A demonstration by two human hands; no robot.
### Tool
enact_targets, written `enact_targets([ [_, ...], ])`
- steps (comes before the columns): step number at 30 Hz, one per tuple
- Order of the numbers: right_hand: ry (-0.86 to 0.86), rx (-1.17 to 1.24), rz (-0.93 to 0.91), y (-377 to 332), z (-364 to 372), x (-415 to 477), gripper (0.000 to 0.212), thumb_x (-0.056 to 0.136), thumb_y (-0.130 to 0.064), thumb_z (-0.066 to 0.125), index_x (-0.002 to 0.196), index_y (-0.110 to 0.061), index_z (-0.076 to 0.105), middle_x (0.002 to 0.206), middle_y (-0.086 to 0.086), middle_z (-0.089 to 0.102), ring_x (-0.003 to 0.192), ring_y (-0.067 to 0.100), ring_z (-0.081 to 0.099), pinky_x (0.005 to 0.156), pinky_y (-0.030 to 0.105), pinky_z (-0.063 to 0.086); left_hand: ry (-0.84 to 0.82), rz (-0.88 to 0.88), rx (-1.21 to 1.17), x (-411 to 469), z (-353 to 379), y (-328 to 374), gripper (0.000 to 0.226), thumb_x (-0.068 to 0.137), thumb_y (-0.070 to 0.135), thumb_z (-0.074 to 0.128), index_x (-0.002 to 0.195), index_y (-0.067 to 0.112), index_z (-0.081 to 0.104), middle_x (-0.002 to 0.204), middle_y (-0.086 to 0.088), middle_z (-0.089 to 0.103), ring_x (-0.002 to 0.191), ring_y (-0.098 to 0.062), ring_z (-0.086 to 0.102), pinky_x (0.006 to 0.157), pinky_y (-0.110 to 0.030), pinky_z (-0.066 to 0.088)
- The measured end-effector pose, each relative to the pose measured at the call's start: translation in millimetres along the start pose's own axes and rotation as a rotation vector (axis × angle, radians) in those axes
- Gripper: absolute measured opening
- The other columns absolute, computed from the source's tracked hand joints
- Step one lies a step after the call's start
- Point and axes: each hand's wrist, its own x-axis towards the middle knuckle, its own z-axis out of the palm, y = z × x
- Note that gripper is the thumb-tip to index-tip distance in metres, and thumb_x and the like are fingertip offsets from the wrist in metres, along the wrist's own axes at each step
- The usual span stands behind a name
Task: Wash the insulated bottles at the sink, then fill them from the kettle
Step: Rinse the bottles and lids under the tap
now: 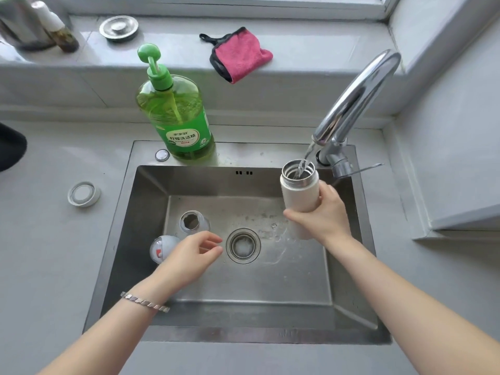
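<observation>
My right hand (322,215) grips a cream insulated bottle (299,189) with a steel rim, upright and uncapped, under the chrome faucet (354,104). A thin stream of water runs from the spout into its mouth. My left hand (193,253) hovers over the sink floor, fingers loosely curled and holding nothing. Just beyond it stands a second, open bottle (193,221). A rounded white cap with a red mark (159,249) lies beside it, partly hidden by my left hand.
The steel sink (151,182) has a round drain (243,245) at its middle. A green dish soap pump bottle (176,115) stands on the back rim. A white lid (84,194) lies on the left counter. A pink cloth (240,56) and metal strainer (119,27) sit on the windowsill.
</observation>
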Motion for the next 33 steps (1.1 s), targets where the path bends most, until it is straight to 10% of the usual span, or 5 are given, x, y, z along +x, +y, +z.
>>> enact_targets([
  [9, -0.648, -1.008, 0.168, 16, -27, -21, 0.064, 0.063, -0.039, 0.075, 0.119, -0.023, 0.048, 0.111, 0.004, 0.042, 0.087, 0.023, 0.057, 0.069, 0.028, 0.044, -0.021, -0.065, -0.035, -16, 2, -27, 0.013, 0.089, 0.02, 0.059, 0.088, 0.032, 0.056, 0.091, 0.011, 0.062, 0.081, 0.003, 0.056, 0.073, -0.015, 0.04],
  [17, -0.759, -1.344, 0.141, 4, -7, -16, 0.068, 0.067, -0.042, 0.073, 0.126, -0.02, 0.047, 0.119, 0.005, 0.041, 0.097, 0.018, 0.054, 0.085, 0.03, 0.049, -0.039, -0.087, 0.01, -30, 8, -33, 0.012, 0.091, 0.024, 0.056, 0.102, 0.024, 0.06, 0.096, 0.009, 0.063, 0.085, -0.001, 0.057, 0.067, -0.01, 0.038],
  [27, -0.68, -1.186, 0.228, 12, -23, -19, 0.07, 0.067, -0.048, 0.07, 0.126, -0.023, 0.043, 0.119, 0.004, 0.041, 0.102, 0.02, 0.056, 0.072, 0.028, 0.041, -0.055, -0.047, 0.025, -17, 14, -16, 0.016, 0.091, 0.022, 0.056, 0.106, 0.019, 0.061, 0.1, 0.004, 0.064, 0.088, -0.008, 0.057, 0.066, -0.01, 0.038],
  [33, -0.38, -0.317, 0.183, 42, -10, -25, 0.07, 0.055, -0.03, 0.079, 0.119, -0.028, 0.05, 0.104, 0.003, 0.055, 0.087, 0.021, 0.055, 0.07, 0.027, 0.041, -0.052, 0.001, -0.017, -6, 12, 0, 0.012, 0.088, 0.021, 0.06, 0.099, 0.025, 0.058, 0.098, 0.003, 0.065, 0.085, -0.007, 0.06, 0.081, -0.021, 0.047],
])
